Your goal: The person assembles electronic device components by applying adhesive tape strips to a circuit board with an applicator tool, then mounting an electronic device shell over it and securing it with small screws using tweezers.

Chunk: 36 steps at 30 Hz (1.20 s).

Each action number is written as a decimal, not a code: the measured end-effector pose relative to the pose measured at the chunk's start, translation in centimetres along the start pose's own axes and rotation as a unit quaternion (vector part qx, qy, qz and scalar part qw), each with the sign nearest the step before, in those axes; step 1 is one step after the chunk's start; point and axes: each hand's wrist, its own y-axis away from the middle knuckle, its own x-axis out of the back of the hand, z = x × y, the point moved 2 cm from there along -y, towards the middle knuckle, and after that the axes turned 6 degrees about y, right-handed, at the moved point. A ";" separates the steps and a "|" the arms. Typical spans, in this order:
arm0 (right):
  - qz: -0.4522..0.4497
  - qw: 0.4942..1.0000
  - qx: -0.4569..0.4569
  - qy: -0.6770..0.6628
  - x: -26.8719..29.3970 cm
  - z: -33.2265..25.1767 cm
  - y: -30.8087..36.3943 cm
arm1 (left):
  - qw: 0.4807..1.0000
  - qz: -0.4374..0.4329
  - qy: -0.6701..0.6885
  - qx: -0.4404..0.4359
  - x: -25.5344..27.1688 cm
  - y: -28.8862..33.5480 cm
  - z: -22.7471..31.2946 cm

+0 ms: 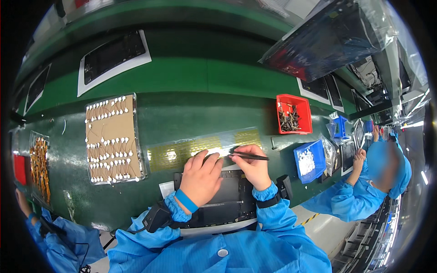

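My right hand [256, 172] pinches a pair of dark tweezers [258, 157], whose tips point left. Just left of them, my left hand [200, 178] lies with its fingers stretched over a sheet of small yellow tape pieces [175, 153]. The fingers touch the sheet's near edge around a pale, bright patch; whether they press on a single piece is too small to tell. Beneath both wrists rests a flat black device panel [227, 193] on a white backing, partly hidden by my left hand and sleeves.
On the left stands a tray [111, 132] of small white round parts with thin wires, beside orange flex strips [40, 168]. To the right are a red bin [293, 113] of small dark parts and a blue bin [309, 161] of white pieces. A co-worker [364, 182] sits beyond.
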 end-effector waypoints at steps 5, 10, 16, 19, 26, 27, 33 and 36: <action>0.006 0.999 0.042 0.005 -0.3 0.1 0.0 | 1.000 -0.001 0.009 0.006 0.0 -0.1 -0.2; 0.000 0.998 0.049 0.040 0.0 0.2 0.0 | 1.000 0.000 0.013 0.012 -0.1 -0.3 -0.2; 0.006 0.998 0.047 0.038 -0.3 -0.1 0.1 | 1.000 -0.003 0.015 0.013 -0.1 -0.3 -0.3; 0.016 0.996 0.077 0.031 -0.3 0.1 0.2 | 1.000 -0.003 0.017 0.013 0.0 -0.3 -0.1; 0.041 0.995 0.058 -0.067 0.5 -1.6 1.6 | 1.000 0.000 0.014 0.014 -0.2 -0.2 -0.1; 0.061 0.992 0.060 -0.090 0.9 -1.9 2.2 | 1.000 0.001 0.016 0.014 -0.2 -0.2 -0.1; 0.099 0.991 -0.021 -0.087 1.4 -1.2 5.8 | 0.995 0.005 0.068 -0.077 -0.5 0.0 0.5; 0.117 0.990 -0.021 -0.080 1.0 -0.5 6.0 | 0.993 -0.015 0.077 -0.089 -1.0 0.1 0.4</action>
